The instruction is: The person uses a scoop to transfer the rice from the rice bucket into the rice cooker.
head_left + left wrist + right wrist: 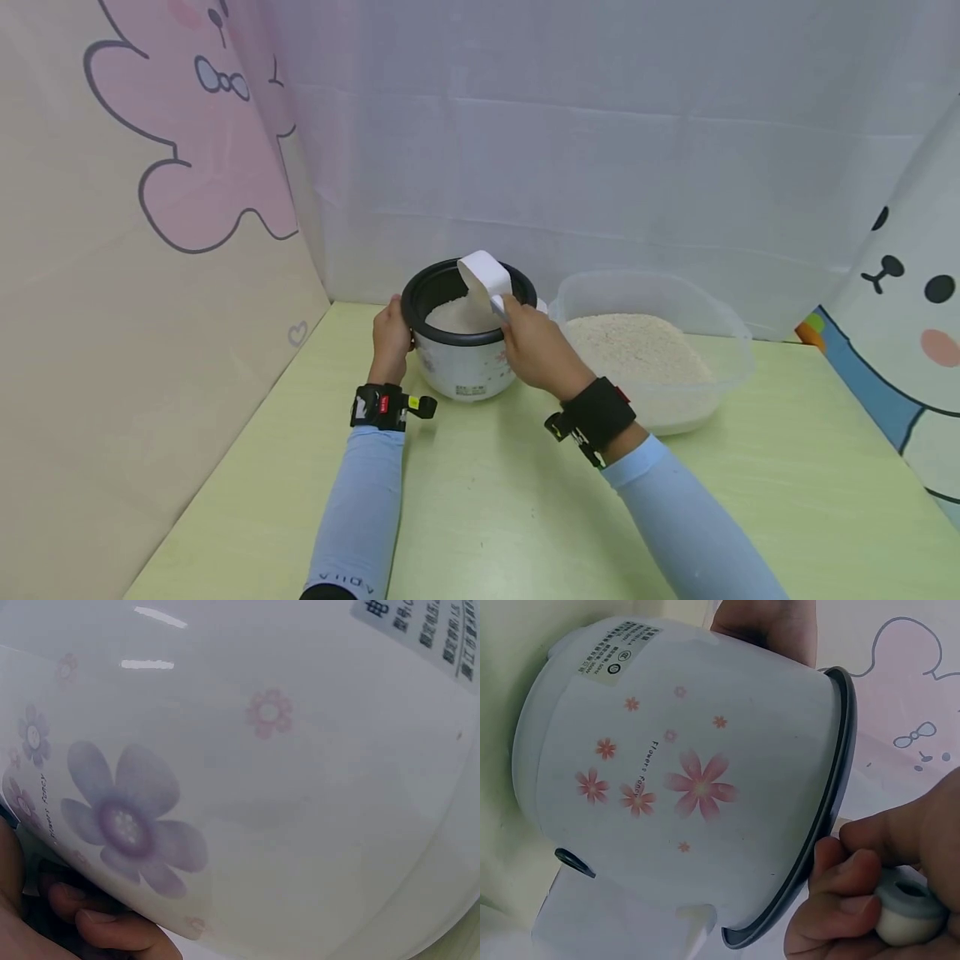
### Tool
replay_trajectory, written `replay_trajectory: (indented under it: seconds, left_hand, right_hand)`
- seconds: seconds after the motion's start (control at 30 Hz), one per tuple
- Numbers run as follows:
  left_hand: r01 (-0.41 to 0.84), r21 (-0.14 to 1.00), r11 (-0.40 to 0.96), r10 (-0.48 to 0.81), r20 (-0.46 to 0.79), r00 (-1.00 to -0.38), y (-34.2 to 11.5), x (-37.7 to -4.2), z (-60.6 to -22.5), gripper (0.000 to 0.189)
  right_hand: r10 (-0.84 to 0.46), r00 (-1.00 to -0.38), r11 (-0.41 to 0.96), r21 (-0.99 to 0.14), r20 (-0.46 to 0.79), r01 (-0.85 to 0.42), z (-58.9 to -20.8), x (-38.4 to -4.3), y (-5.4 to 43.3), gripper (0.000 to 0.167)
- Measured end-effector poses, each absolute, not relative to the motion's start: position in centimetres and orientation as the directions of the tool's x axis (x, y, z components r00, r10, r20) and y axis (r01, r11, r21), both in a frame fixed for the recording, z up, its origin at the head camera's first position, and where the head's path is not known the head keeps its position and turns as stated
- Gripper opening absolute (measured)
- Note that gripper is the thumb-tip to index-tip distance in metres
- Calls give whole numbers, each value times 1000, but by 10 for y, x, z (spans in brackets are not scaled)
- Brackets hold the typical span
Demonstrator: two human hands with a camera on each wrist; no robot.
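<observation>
A white rice cooker (468, 367) with printed flowers and a dark rim stands at the back, its lid off and pale grain, seemingly rice (446, 317), inside. On its left side, my left hand (390, 340) grips it; in the left wrist view, curled fingers (112, 930) sit at a dark part of the side, probably a handle. My right hand (543, 346) holds a white measuring scoop (486, 273) by its handle, with the cup tilted over the cooker's opening. The right wrist view shows the rounded handle end (907, 915) between fingers beside the rim.
A translucent plastic bin (731, 333) holding a heap of pale grain (637, 342) is just right of the cooker. The pale green table (465, 517) meets a white curtain (600, 183) behind and a cartoon-printed sheet (210, 358) on the left.
</observation>
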State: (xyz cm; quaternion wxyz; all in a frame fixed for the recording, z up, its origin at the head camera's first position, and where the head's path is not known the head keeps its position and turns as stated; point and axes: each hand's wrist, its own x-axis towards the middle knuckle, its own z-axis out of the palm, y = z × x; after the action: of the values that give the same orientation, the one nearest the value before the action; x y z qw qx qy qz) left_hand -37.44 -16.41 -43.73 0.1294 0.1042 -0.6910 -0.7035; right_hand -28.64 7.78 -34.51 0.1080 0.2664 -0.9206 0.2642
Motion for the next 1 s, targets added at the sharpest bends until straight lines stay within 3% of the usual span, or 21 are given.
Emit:
replay_trajectory:
  seconds: [0.3,0.6,1.0]
  left_hand:
    - [27,1000,2,-321,26,-947,-163,-374,-436,48]
    - [22,1000,2,-322,22,-946,-161,-373,-436,47]
    - [26,1000,11,-324,28,-946,-163,-374,-433,45]
  right_hand:
    - [-459,-808,736,-351,370,-579,-353,-284,84,42]
    - [-511,-774,803,-115,373,-585,-358,-280,90,50]
    - [-509,-745,802,-78,432,-593,-364,-280,105,50]
